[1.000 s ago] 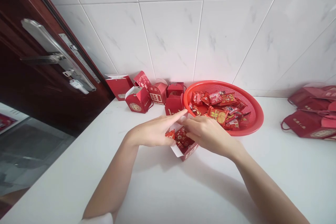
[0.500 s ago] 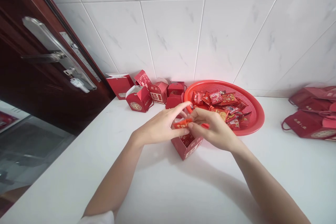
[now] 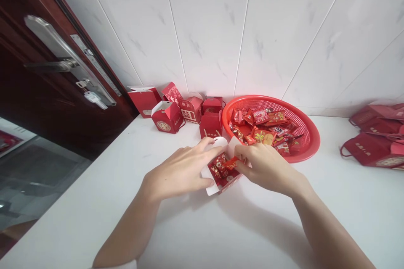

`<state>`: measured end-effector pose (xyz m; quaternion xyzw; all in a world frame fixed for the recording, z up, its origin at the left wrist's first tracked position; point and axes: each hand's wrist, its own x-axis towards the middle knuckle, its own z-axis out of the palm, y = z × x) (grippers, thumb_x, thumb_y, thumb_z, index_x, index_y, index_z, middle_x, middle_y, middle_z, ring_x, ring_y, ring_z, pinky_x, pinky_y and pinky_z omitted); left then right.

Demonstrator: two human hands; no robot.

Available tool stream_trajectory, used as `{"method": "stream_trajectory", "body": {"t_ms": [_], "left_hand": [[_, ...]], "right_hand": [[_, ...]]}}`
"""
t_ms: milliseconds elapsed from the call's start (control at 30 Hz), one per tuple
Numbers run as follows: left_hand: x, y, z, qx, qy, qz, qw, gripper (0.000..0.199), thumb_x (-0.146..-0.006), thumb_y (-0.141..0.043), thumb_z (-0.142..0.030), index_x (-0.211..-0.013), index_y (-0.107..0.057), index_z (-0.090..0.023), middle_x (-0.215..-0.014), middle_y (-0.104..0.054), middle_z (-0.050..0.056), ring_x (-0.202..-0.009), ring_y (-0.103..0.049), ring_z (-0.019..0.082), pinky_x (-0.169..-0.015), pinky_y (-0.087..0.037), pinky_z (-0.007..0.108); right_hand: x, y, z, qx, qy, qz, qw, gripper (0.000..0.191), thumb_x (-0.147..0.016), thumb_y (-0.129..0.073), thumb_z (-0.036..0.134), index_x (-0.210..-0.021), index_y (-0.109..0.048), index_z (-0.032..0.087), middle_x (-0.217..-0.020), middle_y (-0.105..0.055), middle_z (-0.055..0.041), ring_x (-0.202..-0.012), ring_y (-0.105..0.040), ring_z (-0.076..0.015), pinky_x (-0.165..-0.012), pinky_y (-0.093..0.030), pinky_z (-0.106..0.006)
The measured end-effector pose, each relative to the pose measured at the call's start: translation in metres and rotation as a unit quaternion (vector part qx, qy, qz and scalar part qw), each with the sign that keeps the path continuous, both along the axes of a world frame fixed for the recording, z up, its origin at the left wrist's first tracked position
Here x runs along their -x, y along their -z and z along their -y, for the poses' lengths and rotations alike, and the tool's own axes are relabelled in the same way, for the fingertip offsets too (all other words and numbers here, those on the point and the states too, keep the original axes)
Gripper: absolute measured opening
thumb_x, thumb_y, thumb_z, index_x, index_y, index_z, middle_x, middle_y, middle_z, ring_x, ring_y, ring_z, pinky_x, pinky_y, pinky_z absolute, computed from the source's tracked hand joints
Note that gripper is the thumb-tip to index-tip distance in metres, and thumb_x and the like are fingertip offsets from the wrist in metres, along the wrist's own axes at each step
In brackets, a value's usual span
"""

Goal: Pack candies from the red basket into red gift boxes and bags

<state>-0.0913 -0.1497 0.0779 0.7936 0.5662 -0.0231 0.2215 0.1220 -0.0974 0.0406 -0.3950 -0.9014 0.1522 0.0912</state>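
Holding a red paper gift box (image 3: 222, 172) open on a white countertop (image 3: 94, 193): two bare hands, one glossy red sweet packet (image 3: 231, 163).

Item detail: box tilted, its white-lined card flaps now spread wide, with shiny red packets visible inside. Left hand (image 3: 178, 172) spread, fingers curved against the box's near side. Right hand (image 3: 268, 166) pinching the packet at the box's mouth between thumb and fingers. Just behind: round red plastic mesh basket (image 3: 315, 143), heaped with crinkled wrappers. Further left: smaller red card boxes (image 3: 167, 117) with printed panels, standing against the wall.
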Motion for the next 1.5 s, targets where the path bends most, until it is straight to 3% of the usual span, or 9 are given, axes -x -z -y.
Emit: {"method": "stream_trajectory", "body": {"t_ms": [200,367,567,733,867,933,1100,1300,1500], "left_hand": [[-0.002,0.004,0.007,-0.005,0.023,-0.008,1.000,0.054,-0.076,-0.054,-0.025,-0.130,-0.053,-0.032,-0.142,-0.049,0.005,-0.061,-0.052,0.013,-0.057,-0.036,0.028],[-0.002,0.004,0.006,-0.003,0.025,-0.010,1.000,0.055,-0.077,-0.055,-0.025,-0.130,-0.051,-0.036,-0.144,-0.048,0.002,-0.060,-0.052,0.012,-0.059,-0.037,0.029],[-0.001,0.000,-0.001,0.012,0.016,0.007,1.000,0.047,-0.083,-0.058,-0.031,-0.130,-0.053,-0.034,-0.129,-0.055,0.001,-0.064,-0.057,0.014,-0.060,-0.039,0.030],[0.005,0.005,-0.014,-0.004,0.012,0.057,0.998,0.048,-0.086,-0.064,-0.039,-0.133,-0.054,-0.035,-0.132,-0.055,0.001,-0.079,-0.063,0.017,-0.070,-0.044,0.030],[0.010,0.011,-0.020,-0.007,-0.002,0.086,0.996,0.053,-0.085,-0.067,-0.040,-0.136,-0.054,-0.038,-0.133,-0.054,0.000,-0.085,-0.063,0.017,-0.075,-0.045,0.030],[0.012,0.013,-0.022,-0.004,-0.017,0.096,0.995,0.054,-0.085,-0.067,-0.040,-0.137,-0.054,-0.039,-0.126,-0.055,0.000,-0.083,-0.062,0.017,-0.074,-0.046,0.030],[0.009,0.016,-0.025,-0.006,-0.039,0.110,0.993,0.049,-0.084,-0.069,-0.045,-0.132,-0.059,-0.036,-0.120,-0.053,0.001,-0.084,-0.060,0.017,-0.071,-0.046,0.031],[-0.009,0.027,-0.030,-0.022,-0.037,0.098,0.994,0.031,-0.083,-0.067,-0.037,-0.113,-0.061,-0.030,-0.108,-0.052,0.001,-0.079,-0.058,0.018,-0.065,-0.042,0.031],[-0.012,0.036,-0.032,-0.003,-0.020,0.108,0.994,0.039,-0.080,-0.069,-0.030,-0.118,-0.058,-0.030,-0.106,-0.051,0.001,-0.087,-0.058,0.020,-0.070,-0.044,0.031]], "right_hand": [[0.006,0.002,0.001,0.046,-0.002,-0.015,0.999,0.020,-0.088,-0.053,0.009,-0.072,-0.058,0.021,-0.058,-0.056,0.0020,-0.049,-0.042,-0.0116,-0.051,-0.020,-0.028],[0.008,0.000,0.000,0.046,0.020,0.012,0.999,0.030,-0.093,-0.053,0.016,-0.063,-0.049,0.020,-0.053,-0.050,0.0028,-0.045,-0.034,-0.0106,-0.051,-0.019,-0.030],[-0.002,-0.008,-0.002,0.115,0.035,-0.029,0.992,0.017,-0.092,-0.054,0.019,-0.077,-0.063,0.022,-0.074,-0.068,0.0015,-0.063,-0.056,-0.0136,-0.057,-0.031,-0.026],[-0.011,-0.016,-0.004,0.094,0.041,-0.041,0.994,0.013,-0.087,-0.057,0.018,-0.093,-0.067,0.023,-0.088,-0.069,-0.0018,-0.076,-0.061,-0.0172,-0.060,-0.036,-0.026],[-0.015,-0.015,-0.004,0.047,0.048,-0.035,0.997,0.003,-0.087,-0.061,0.022,-0.088,-0.063,0.021,-0.090,-0.065,-0.0032,-0.073,-0.056,-0.0159,-0.059,-0.035,-0.026],[-0.015,-0.013,-0.004,0.032,0.056,-0.017,0.998,0.008,-0.085,-0.066,0.024,-0.082,-0.059,0.020,-0.086,-0.062,-0.0023,-0.068,-0.051,-0.0145,-0.057,-0.032,-0.025],[-0.009,-0.007,-0.005,0.081,-0.001,-0.028,0.996,0.016,-0.083,-0.068,0.024,-0.076,-0.055,0.020,-0.079,-0.060,0.0011,-0.066,-0.048,-0.0127,-0.057,-0.031,-0.025],[0.007,-0.002,-0.001,0.121,-0.025,-0.003,0.992,0.027,-0.080,-0.077,0.026,-0.074,-0.052,0.019,-0.077,-0.062,0.0020,-0.065,-0.050,-0.0122,-0.055,-0.026,-0.026],[0.010,0.004,-0.006,0.116,-0.046,-0.012,0.992,0.030,-0.085,-0.077,0.032,-0.072,-0.053,0.019,-0.072,-0.060,0.0035,-0.060,-0.046,-0.0103,-0.054,-0.025,-0.026]]}}
